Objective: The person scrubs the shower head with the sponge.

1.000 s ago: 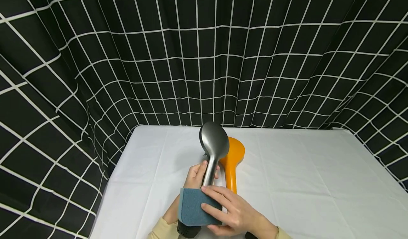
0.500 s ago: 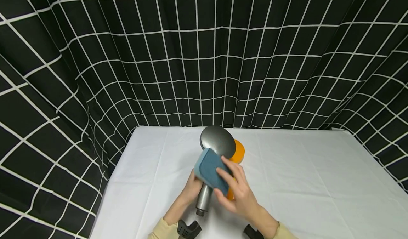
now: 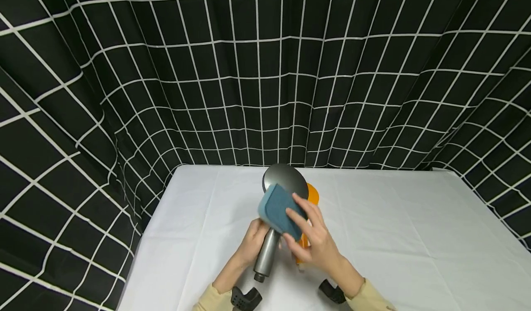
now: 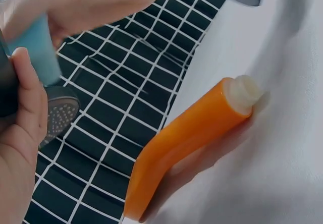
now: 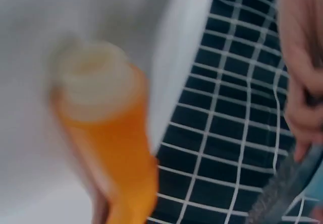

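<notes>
My left hand (image 3: 252,243) grips a silver-grey shower head (image 3: 286,178) by its handle, which slants down to a dark threaded end. In the left wrist view, the nozzle-dotted face of the shower head (image 4: 61,115) faces away from my palm. My right hand (image 3: 317,244) holds a blue sponge (image 3: 282,212) by its edges, with the fingers spread over its darker side. The sponge lies over the neck of the shower head and hides it. An orange shower head (image 3: 314,195) lies on the table behind my right hand, partly covered; its pale threaded end shows in both wrist views.
A white cloth covers the table (image 3: 394,223). Black curtain (image 3: 265,71) with a white grid rises at the back and both sides. Black wrist-worn devices (image 3: 246,298) sit below each hand. The right wrist view is blurred.
My right hand has slid the sponge from the lower handle up to the neck, turning it. The silver shower head has tilted, and its handle end now shows. The orange one stays put.
</notes>
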`<state>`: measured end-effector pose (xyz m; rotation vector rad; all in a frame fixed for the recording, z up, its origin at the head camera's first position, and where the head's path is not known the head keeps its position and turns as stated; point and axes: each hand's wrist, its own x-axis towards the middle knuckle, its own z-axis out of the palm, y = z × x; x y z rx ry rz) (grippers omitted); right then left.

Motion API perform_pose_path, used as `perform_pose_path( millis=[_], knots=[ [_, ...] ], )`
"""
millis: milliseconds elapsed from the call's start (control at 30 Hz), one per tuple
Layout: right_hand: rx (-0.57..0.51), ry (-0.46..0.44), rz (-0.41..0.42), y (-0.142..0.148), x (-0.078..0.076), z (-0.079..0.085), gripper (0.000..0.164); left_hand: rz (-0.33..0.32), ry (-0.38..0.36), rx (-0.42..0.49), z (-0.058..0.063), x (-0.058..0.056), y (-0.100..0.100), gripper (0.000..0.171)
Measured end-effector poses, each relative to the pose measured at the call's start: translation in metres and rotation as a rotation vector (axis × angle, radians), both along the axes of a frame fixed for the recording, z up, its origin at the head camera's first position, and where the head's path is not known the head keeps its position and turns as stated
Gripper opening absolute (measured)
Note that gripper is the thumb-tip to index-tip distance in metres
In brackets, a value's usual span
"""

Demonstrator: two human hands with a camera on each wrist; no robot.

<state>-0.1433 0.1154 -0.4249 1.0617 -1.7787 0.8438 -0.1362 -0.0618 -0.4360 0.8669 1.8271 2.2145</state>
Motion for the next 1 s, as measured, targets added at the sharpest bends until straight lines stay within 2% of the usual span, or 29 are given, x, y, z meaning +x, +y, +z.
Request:
perform_pose_path(
  millis=[100, 167, 233, 300, 400, 467, 500, 533, 633, 767, 867, 933, 1000],
  knots=[
    [-0.082, -0.158, -0.116, 0.000, -0.002, 0.001, 0.044, -0.024, 0.035, 0.009, -0.008, -0.007, 0.002, 0.045],
    [-0.087, -0.188, -0.135, -0.002, 0.002, 0.001, 0.044, -0.010, 0.044, 0.029, -0.010, -0.009, 0.002, 0.044],
    [-0.056, -0.119, -0.079, -0.006, 0.010, 0.001, 0.043, -0.001, 0.048, 0.060, -0.007, -0.007, 0.001, 0.041],
    [-0.002, -0.010, 0.027, -0.010, 0.020, 0.001, 0.041, -0.013, 0.000, 0.118, 0.006, -0.002, 0.001, 0.038],
    [0.099, 0.144, 0.190, -0.014, 0.035, 0.004, 0.036, -0.032, -0.056, 0.166, 0.009, -0.003, 0.002, 0.046],
    [0.147, 0.208, 0.256, -0.015, 0.040, 0.005, 0.033, -0.050, -0.084, 0.180, 0.008, -0.005, 0.004, 0.048],
    [0.153, 0.227, 0.269, -0.014, 0.039, 0.005, 0.032, -0.063, -0.092, 0.180, 0.004, -0.008, 0.003, 0.047],
    [0.149, 0.233, 0.265, -0.012, 0.037, 0.004, 0.032, -0.074, -0.067, 0.175, -0.002, -0.011, 0.002, 0.049],
    [0.076, 0.182, 0.190, -0.007, 0.025, 0.000, 0.033, -0.084, 0.013, 0.161, -0.003, -0.009, 0.000, 0.037],
    [-0.069, 0.017, -0.029, 0.001, 0.010, -0.004, 0.038, -0.051, 0.080, 0.110, -0.008, -0.008, 0.000, 0.031],
    [-0.126, -0.071, -0.151, 0.003, 0.006, -0.003, 0.042, -0.061, 0.065, 0.121, -0.008, -0.009, 0.002, 0.032],
    [-0.124, -0.082, -0.146, 0.002, 0.008, -0.004, 0.043, -0.056, 0.096, 0.137, -0.007, -0.009, 0.002, 0.031],
    [-0.073, -0.030, -0.066, 0.000, 0.014, -0.005, 0.042, -0.052, 0.107, 0.174, -0.003, -0.008, 0.001, 0.032]
  ],
)
